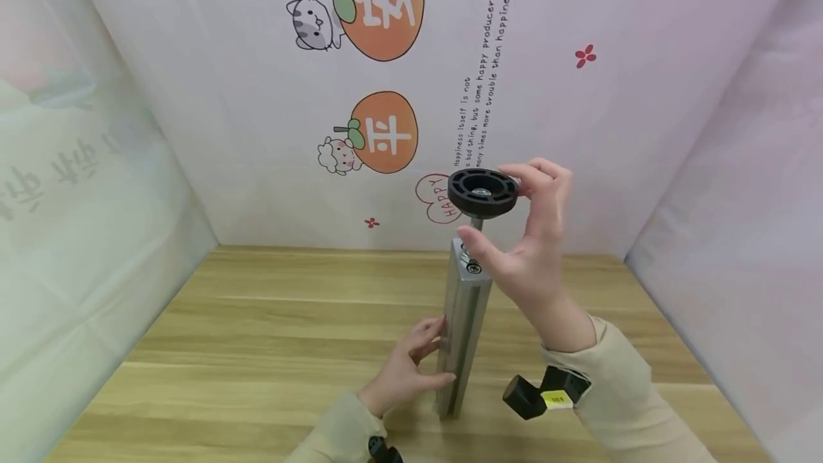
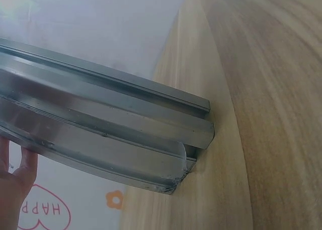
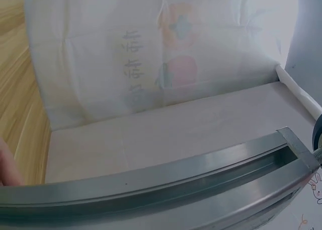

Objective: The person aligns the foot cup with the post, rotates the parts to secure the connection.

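A silver aluminium profile point(image 1: 464, 334) with slotted sides stands upright on the wooden table. Screwed into its top end is a threaded stem that carries a round black levelling foot point(image 1: 491, 208), disc upward. My left hand point(image 1: 403, 371) grips the profile's lower half, fingers on the far side and thumb on the near one. Beside the foot, my right hand point(image 1: 539, 252) touches the rim with its fingers; the thumb is spread lower, apart from the disc. The left wrist view shows the profile's lower end point(image 2: 115, 114) against the tabletop. Only a sliver of the foot appears in the right wrist view.
The wooden table point(image 1: 270, 334) meets a printed white cloth backdrop point(image 1: 257, 127) behind the profile. White cloth walls point(image 1: 739, 184) rise on the left and right. Both wrists wear small black cameras point(image 1: 524, 397).
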### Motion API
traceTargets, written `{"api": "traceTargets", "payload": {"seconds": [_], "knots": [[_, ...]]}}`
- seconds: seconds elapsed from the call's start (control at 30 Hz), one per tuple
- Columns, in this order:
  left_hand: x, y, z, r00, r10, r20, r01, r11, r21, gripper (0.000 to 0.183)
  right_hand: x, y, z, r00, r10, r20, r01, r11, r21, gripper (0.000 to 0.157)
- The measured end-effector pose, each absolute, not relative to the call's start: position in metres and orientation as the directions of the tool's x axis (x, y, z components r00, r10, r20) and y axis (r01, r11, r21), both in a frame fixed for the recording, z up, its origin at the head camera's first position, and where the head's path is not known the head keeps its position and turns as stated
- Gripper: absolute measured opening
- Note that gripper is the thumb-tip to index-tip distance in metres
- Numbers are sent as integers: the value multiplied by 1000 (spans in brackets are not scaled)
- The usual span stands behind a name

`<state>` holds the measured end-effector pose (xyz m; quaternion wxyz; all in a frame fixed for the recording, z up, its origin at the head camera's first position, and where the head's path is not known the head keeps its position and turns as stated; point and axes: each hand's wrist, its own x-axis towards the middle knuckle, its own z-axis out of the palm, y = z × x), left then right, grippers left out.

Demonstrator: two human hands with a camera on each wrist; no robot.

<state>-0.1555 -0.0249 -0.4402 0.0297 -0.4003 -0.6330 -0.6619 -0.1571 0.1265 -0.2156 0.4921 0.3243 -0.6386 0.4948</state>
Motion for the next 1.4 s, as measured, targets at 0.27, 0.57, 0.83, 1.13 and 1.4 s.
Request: {"api": "traceTargets", "payload": {"seconds": [0.27, 0.57, 0.83, 1.13, 1.4], "knots": [[-158, -25, -441, -663, 464, 588, 576, -186, 796, 82, -170, 135, -214, -573, -148, 806, -653, -512, -558, 33], [-156, -24, -440, -673, 465, 575, 557, -193, 808, 86, -187, 146, -217, -518, -396, 758, -384, -684, -620, 35], [-156, -24, -441, -670, 460, 583, 561, -200, 803, 86, -190, 151, -219, -530, -430, 731, -334, -686, -646, 28], [-156, -24, -442, -660, 463, 592, 569, -208, 796, 86, -186, 152, -220, -474, -397, 786, -439, -668, -601, 25], [-155, -24, -441, -663, 463, 588, 558, -219, 801, 85, -182, 154, -219, -532, -307, 789, -558, -574, -600, 14]]}}
